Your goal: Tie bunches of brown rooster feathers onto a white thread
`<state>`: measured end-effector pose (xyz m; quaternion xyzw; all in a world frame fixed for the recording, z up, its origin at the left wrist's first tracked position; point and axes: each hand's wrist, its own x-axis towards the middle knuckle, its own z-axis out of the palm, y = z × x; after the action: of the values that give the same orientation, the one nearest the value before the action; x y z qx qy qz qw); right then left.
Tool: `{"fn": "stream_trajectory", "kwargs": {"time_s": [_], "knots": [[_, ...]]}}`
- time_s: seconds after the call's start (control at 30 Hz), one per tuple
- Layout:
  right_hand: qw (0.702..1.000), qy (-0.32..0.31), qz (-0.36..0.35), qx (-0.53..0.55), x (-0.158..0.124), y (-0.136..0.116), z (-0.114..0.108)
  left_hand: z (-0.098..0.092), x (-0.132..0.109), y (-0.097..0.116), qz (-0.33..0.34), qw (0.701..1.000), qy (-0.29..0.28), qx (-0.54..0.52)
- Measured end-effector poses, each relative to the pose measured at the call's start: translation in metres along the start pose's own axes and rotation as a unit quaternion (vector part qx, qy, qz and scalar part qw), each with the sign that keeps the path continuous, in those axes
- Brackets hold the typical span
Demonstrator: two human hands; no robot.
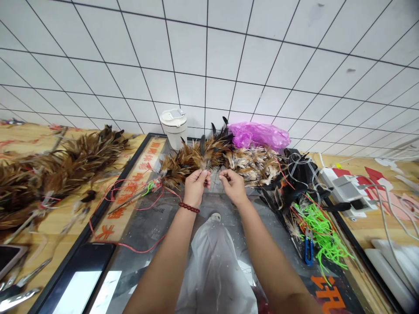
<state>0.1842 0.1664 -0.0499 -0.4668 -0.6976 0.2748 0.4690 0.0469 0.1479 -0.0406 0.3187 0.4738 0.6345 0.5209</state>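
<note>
My left hand (196, 186), with a dark red bead bracelet (189, 208) at the wrist, is closed in a pinch. A dark feather (203, 148) stands up from its fingertips, its fluffy base at the thumb. A short gap to the right, my right hand (233, 185) has thumb and forefinger pressed together; anything between them is too small to make out. Just beyond my hands lie a pile of brown feathers (178, 163) and a pile of pale, tan-tipped feathers (257, 162). Red string (144, 249) loops across the glass-topped table to the left.
Behind the feathers stand a white lidded cup (175, 131) and a pink plastic bag (258, 134). Rightward are black feathers (293, 192), green ties (322, 231), blue thread snips (308, 248) and a power strip (343, 187). Leftward are feather dusters (65, 174) and a phone (77, 272).
</note>
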Motion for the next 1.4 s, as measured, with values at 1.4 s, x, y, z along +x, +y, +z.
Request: {"fn": "stream_trajectory", "kwargs": {"time_s": [1.4], "knots": [[0.98,0.083,0.076,0.161,0.008,-0.006,0.003,0.009,-0.007,0.009,-0.058,0.993,-0.089,-0.042]]}}
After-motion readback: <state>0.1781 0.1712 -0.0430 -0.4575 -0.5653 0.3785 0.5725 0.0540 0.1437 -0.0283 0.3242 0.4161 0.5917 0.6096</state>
